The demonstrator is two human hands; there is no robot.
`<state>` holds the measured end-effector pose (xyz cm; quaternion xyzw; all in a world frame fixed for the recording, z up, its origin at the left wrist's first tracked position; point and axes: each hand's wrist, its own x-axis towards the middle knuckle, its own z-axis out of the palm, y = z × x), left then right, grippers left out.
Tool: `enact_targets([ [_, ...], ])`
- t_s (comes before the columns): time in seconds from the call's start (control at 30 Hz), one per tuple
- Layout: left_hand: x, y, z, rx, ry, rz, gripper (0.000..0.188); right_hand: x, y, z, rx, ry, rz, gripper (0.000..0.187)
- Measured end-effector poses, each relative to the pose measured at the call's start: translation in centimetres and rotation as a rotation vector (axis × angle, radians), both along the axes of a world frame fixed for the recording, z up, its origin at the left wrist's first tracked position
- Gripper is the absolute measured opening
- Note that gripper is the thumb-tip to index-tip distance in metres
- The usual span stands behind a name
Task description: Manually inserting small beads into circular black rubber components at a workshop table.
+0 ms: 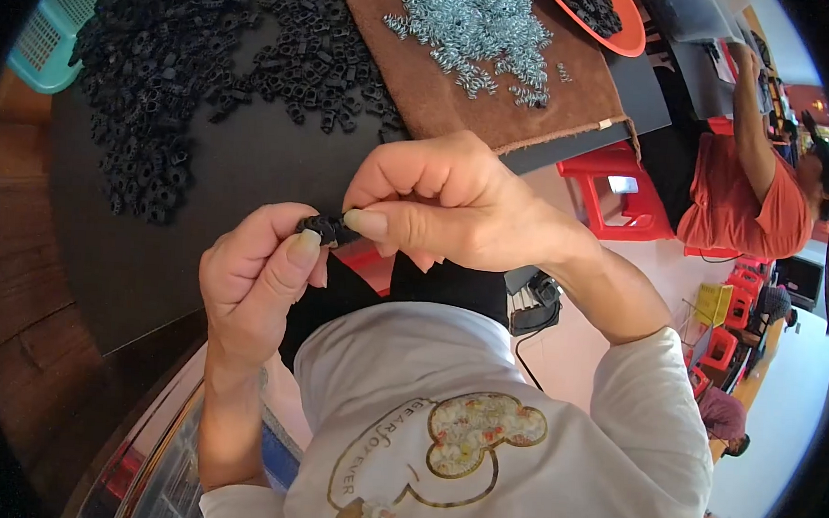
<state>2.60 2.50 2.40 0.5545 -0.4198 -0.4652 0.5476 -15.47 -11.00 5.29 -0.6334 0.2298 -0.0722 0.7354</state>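
Note:
A small black plastic part (320, 228) is held up in front of me, just over the near edge of the dark table. My left hand (259, 274) pinches it between thumb and fingertips. From the other side, the thumb and forefinger of my right hand (445, 204) close on its right end. Whether the right fingers hold a second small piece is hidden. Beyond my hands lies a wide heap of similar black parts (161, 86). A pile of small silvery coil springs (478, 33) rests on a brown cloth (396, 70) farther to the right.
An orange plate (635, 31) with black parts stands at the far right of the cloth. A green plastic basket (41, 56) sits at the far left. Off the table's right side are a red stool (615, 194) and a seated person in a red shirt (751, 197).

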Motion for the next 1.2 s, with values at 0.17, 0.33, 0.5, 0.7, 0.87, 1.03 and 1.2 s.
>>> enact_targets([
  [0.17,-0.3,-0.3,0.0,-0.029,-0.026,0.004,0.017,-0.1,0.0,0.1,0.052,-0.021,-0.005,0.013],
  [0.33,0.3,-0.1,-0.1,-0.016,-0.057,-0.027,0.023,0.2,-0.1,0.0,0.012,-0.002,0.02,0.013],
  [0.5,0.0,-0.1,-0.2,-0.034,-0.075,-0.022,0.027,0.1,-0.1,0.1,-0.06,0.025,0.035,0.009],
  [0.7,0.2,-0.1,0.3,-0.004,-0.109,-0.033,0.025,0.5,0.1,-0.8,-0.234,-0.107,-0.006,0.013],
  [0.87,-0.1,-0.1,0.9,0.019,-0.055,0.033,0.014,0.9,0.0,-0.2,-0.253,-0.041,0.006,0.015],
  [1.03,-0.3,-0.1,0.5,0.006,-0.059,0.055,0.019,1.1,0.1,-0.1,-0.253,-0.016,-0.007,0.016],
  [1.2,0.1,0.0,0.4,-0.02,-0.072,0.022,0.025,1.2,0.1,-0.9,-0.462,-0.132,0.027,0.011],
])
